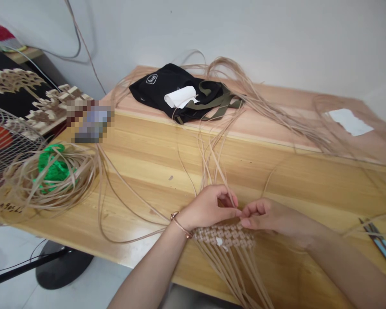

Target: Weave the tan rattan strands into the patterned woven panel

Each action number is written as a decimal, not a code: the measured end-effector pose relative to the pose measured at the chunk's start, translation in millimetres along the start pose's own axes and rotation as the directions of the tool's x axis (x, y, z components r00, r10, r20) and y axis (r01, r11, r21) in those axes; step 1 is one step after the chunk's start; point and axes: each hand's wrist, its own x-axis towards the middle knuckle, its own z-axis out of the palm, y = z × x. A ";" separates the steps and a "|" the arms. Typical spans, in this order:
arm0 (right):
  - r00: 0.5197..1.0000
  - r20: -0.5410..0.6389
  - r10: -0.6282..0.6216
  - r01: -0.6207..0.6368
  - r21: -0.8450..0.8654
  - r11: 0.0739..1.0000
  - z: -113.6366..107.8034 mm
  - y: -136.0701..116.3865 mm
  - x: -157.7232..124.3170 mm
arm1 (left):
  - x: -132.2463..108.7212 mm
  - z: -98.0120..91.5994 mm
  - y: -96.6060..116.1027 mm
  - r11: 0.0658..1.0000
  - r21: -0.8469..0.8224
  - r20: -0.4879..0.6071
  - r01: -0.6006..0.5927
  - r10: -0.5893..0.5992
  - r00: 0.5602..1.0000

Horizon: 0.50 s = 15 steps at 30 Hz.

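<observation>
A small woven panel (pixel 223 236) of tan flat strips lies on the wooden table, with loose strip ends fanning out toward me and away from me. My left hand (pixel 212 208) rests over the panel's far left edge, thumb and fingers closed on a tan strip (pixel 221 165). Close beside it, my right hand (pixel 260 214) pinches at the panel's far right edge, its fingertips nearly meeting the left thumb. A strip seems to be between the right fingertips, though its end is hidden there. Small white scraps (pixel 221 243) lie on the weave.
A coil of tan strips (pixel 80 180) with green cord (pixel 53 165) sits at left. Behind are a black bag (pixel 161 90), a white paper roll (pixel 182 96) and more long strips (pixel 270 111). Scissors (pixel 381 244) lie at right. A fan cage (pixel 6 146) stands beyond the left edge.
</observation>
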 end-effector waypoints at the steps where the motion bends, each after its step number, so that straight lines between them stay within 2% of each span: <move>1: 1.000 0.000 -0.004 0.004 0.020 1.000 0.5 0.2 0.5 | 0.1 0.0 -0.1 1.000 0.000 0.001 0.001 -0.001 1.000; 5: 1.000 -0.006 -0.003 0.003 0.041 0.999 -0.5 3.6 4.6 | 0.4 0.0 0.4 1.000 -0.007 0.009 0.007 -0.007 1.000; 10: 0.989 0.150 -0.008 -0.005 0.089 0.996 -8.6 14.2 12.8 | 0.2 0.4 -0.3 1.000 -0.014 0.025 0.007 -0.007 1.000; 15: 0.979 0.203 -0.009 -0.004 0.065 0.998 -11.9 15.1 16.4 | 0.5 1.4 -1.7 1.000 0.009 0.045 -0.010 0.010 0.999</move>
